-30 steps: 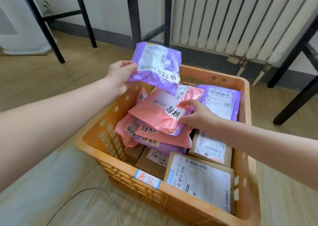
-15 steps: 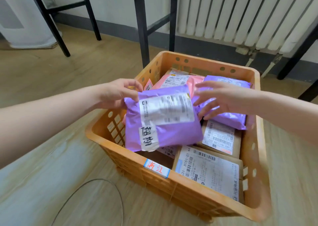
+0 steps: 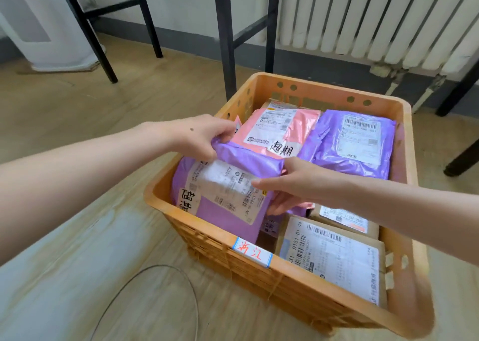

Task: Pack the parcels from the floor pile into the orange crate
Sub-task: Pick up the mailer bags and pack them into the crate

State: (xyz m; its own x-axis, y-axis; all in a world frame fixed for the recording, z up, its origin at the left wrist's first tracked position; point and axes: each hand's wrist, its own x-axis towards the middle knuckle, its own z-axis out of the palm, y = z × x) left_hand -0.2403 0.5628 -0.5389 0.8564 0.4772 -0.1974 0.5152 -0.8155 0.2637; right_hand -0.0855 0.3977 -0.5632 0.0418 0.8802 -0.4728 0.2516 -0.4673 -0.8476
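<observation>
Left hand [image 3: 204,138] and right hand [image 3: 293,185] pinched the purple parcel [image 3: 220,224]; released tilted, it could overhang the orange crate [image 3: 311,272].

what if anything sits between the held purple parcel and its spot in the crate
Nothing blocks it from above: the purple parcel, gripped by the left hand and right hand, is already inside the orange crate. Only other parcels lie under it.

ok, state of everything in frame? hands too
Crate: upright, nearly full.
Front purple parcel: tilted at crate's left wall, both hands on it.
Left hand: pinches its top edge.
Right hand: grips its right edge.
Pink parcel: flat, label up.
Back purple parcel: flat, label up.
Cardboard box: closed, label up.
</observation>
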